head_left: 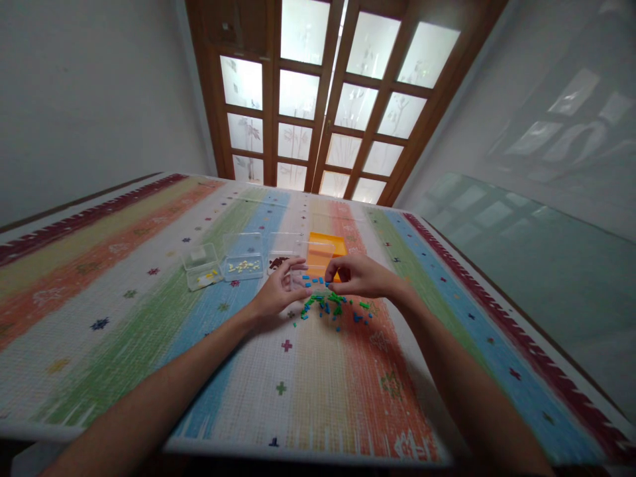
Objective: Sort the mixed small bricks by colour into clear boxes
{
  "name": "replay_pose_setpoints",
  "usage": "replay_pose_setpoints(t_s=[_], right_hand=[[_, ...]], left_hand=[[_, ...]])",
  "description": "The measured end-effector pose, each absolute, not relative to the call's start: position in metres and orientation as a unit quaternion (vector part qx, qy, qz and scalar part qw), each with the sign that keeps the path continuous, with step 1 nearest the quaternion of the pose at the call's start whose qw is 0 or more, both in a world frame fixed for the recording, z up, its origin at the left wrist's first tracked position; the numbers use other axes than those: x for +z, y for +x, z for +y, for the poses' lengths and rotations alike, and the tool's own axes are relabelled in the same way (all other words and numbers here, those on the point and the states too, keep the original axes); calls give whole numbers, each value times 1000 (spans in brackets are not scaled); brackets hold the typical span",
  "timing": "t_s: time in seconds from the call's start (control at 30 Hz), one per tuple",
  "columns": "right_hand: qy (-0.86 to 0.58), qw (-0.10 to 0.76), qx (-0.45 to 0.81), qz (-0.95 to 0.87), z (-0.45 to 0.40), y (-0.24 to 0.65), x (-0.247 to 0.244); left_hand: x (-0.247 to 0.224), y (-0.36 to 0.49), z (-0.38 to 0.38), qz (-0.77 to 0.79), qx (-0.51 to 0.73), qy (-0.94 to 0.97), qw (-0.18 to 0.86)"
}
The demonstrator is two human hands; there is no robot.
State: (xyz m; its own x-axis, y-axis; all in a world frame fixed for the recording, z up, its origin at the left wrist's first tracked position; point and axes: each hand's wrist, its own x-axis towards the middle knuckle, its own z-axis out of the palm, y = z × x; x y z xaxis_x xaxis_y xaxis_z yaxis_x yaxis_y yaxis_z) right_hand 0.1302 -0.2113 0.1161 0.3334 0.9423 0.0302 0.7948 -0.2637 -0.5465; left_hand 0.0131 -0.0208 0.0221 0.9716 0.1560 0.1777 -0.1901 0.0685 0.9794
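My left hand [275, 291] curls its thumb and fingers around the left side of a clear plastic box [298, 270]. Several small blue pieces [308, 285] show in or just over that box. Over its right side, my right hand [360, 277] is closed in a pinch, with a tiny blue piece [326, 283] at the fingertips. Just below both hands, a loose pile of small green pieces [338, 306] and blue pieces [358, 318] is scattered on the striped cloth. An orange tray [318, 238] lies behind the hands, partly covered by them and by clear plastic.
Left of the hands stand open clear boxes: one with dark brown pieces [278, 263], one with cream pieces [243, 266], one with yellow pieces [209, 277]. A striped tablecloth [318, 397] covers the table. Beyond it is a wooden door [271, 132] with glass panes.
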Motion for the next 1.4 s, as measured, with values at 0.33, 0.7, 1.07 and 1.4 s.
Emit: replay_pose_setpoints(t_s=[0.33,0.7,1.07,1.4], right_hand=[[-769,245,116,-579,-178,123,98],[-768,226,71,-595,-165,117,90],[-778,202,43,-593,-166,113,85],[-783,217,32,-582,-167,114,81]], left_hand=[[20,10,-26,-53,81,633,768],[18,13,-26,-55,91,645,757],[18,13,-24,-69,94,651,750],[17,14,-25,-70,99,655,746]])
